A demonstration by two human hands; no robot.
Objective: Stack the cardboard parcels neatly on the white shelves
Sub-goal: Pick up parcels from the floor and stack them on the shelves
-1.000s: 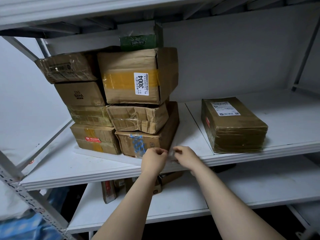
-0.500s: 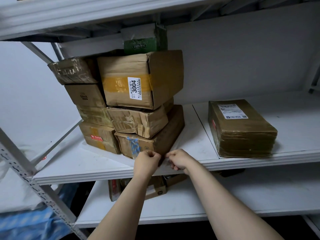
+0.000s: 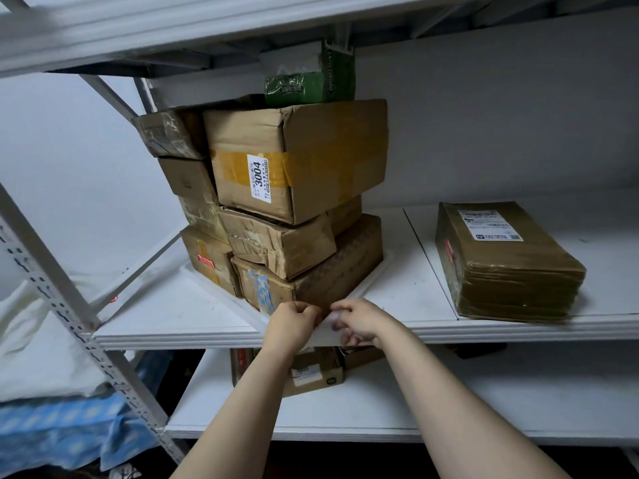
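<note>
Parcel stack (image 3: 276,216) sits on white board (image 3: 221,299), middle shelf (image 3: 166,326), left side. Left hand (image 3: 294,321) and right hand (image 3: 356,321) pinch board's front corner. Best done pulling slowly, level, so stack stays upright. Count: about eight stacked, one flat parcel (image 3: 505,261) apart at right.

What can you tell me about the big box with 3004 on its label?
The 3004 box is a brown, creased and dented cardboard carton banded with yellowish tape, bearing a white label printed 3004 on its front. It sits closed near the top of the parcel stack on the white shelf, turned corner-forward, resting on a crumpled carton. A green package lies on it; neither hand touches it.
</note>
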